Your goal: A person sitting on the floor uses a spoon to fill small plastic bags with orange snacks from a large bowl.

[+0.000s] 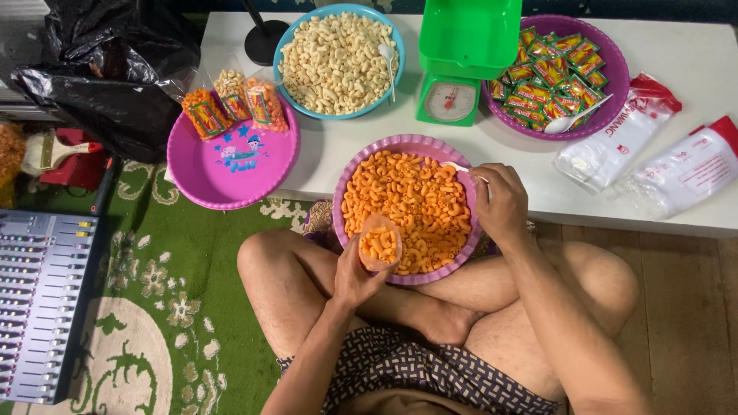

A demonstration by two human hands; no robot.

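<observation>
At frame centre, the left hand (355, 277) grips a small clear plastic bag of orange macaroni snacks (380, 244) over the round purple plastic bowl (400, 144), while the right hand (500, 204) closes on a white spoon (460, 166) at the bowl's right rim

The scene is brightly and evenly lit from above, with colours vivid and saturated. The white table (323, 154) reflects the light strongly and looks close to washed out along its right part. Soft, short shadows fall beneath the bowls and under the person's legs. Glare glints off the black plastic bag (108, 69) and the clear packets (653, 157) at right. Focus is sharp across the centre; straight edges bow slightly near the frame borders, a mild wide-angle distortion.
</observation>
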